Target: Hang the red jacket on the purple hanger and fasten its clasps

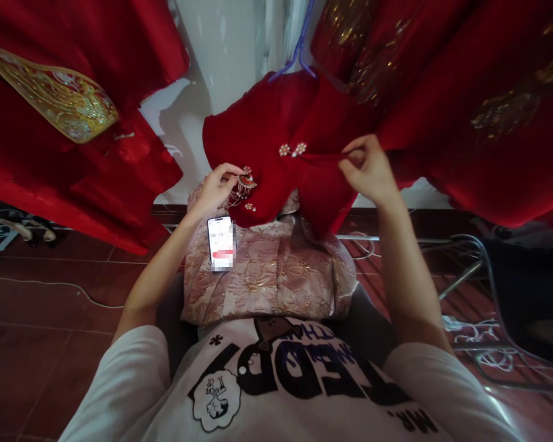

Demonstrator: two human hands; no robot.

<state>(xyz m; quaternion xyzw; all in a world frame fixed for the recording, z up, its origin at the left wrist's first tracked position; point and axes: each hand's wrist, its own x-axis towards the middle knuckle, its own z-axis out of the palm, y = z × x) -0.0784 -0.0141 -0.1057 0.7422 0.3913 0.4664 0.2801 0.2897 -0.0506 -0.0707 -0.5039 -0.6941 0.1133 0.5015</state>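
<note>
A red garment (258, 141) hangs in front of me on a purple hanger (299, 55), its lower part over my lap. My left hand (219, 187) pinches a beaded ornament (246, 182) with dangling strands at the garment's left side. Between thumb and fingers, my right hand (367, 169) grips the red cloth and draws it taut into a fold. A pair of flower-shaped beaded fasteners (292, 150) sits at the middle of the chest, and a smaller beaded flower (250, 207) lies below the ornament.
Pink brocade cloth (276, 270) covers my lap, with a lit phone (220, 244) showing a timer on it. Red garments with gold decoration (80, 104) hang on both sides. At right stands a black chair (525, 294) near tangled white cables (488, 350). Shoes (32, 230) are at the left.
</note>
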